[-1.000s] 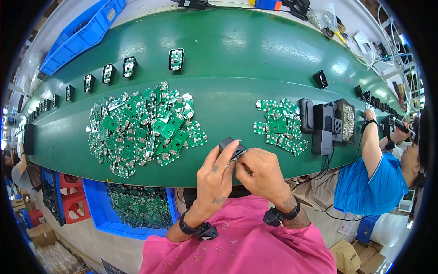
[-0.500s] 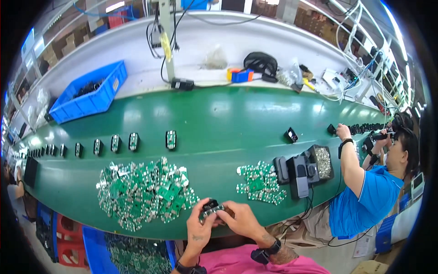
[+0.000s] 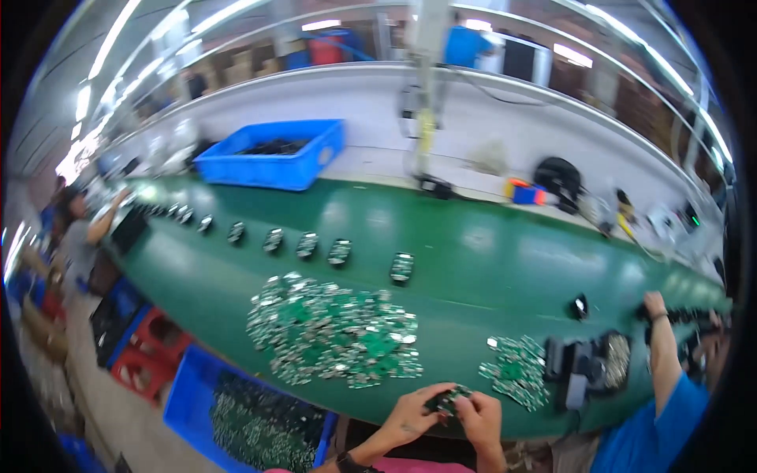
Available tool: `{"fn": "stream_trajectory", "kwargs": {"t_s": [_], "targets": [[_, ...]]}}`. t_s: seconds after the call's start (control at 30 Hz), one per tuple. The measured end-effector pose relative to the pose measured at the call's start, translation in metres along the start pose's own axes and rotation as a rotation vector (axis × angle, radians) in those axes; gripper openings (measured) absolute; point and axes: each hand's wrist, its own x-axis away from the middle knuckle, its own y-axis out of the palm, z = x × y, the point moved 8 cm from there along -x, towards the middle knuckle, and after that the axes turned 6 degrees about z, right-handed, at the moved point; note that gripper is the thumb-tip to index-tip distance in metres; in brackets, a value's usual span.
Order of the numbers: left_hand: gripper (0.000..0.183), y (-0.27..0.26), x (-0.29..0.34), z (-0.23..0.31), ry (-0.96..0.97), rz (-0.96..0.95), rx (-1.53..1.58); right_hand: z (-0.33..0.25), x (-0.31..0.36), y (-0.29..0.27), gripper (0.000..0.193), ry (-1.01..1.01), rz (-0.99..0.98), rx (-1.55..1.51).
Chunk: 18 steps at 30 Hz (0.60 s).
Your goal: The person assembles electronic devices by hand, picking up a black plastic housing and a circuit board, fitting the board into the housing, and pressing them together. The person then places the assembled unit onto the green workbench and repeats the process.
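1. Since the earlier frame, my view swings left along the green table [image 3: 505,264].
2. I see the larger board heap [image 3: 331,335] left and far of both hands, the smaller heap [image 3: 516,372] right.
3. Left hand [image 3: 412,415] and right hand [image 3: 483,418] curl part-closed, gripping one dark device [image 3: 446,399].
4. It sits between them, by the near edge, neither closer; blur hides its long axis.

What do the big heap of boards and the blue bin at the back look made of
Heaped boards: probably rigid laminate, coated green; bright silvery spots suggest metal parts, though blur hides detail. Blue bin: likely moulded plastic, smooth, judging by its even colour.
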Motion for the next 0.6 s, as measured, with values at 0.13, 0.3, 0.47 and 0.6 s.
{"fn": "stream_trajectory", "kwargs": {"t_s": [0.13,0.3,0.47,0.6], "targets": [[0.051,-0.011,0.007,0.002,0.042,0.065,0.016,-0.005,0.0,0.014,0.018,-0.128,-0.302,0.121],[0.047,-0.012,0.012,0.0,0.16,0.139,-0.093,-0.05,0.0,0.028,0.025,-0.088,-0.384,0.123],[0.048,-0.012,0.007,0.002,0.17,0.238,-0.097,-0.045,-0.001,0.027,0.023,-0.067,-0.266,0.074],[0.048,-0.013,0.003,-0.008,0.06,0.287,-0.044,-0.038,-0.006,0.02,0.023,-0.068,-0.191,0.09]]}}
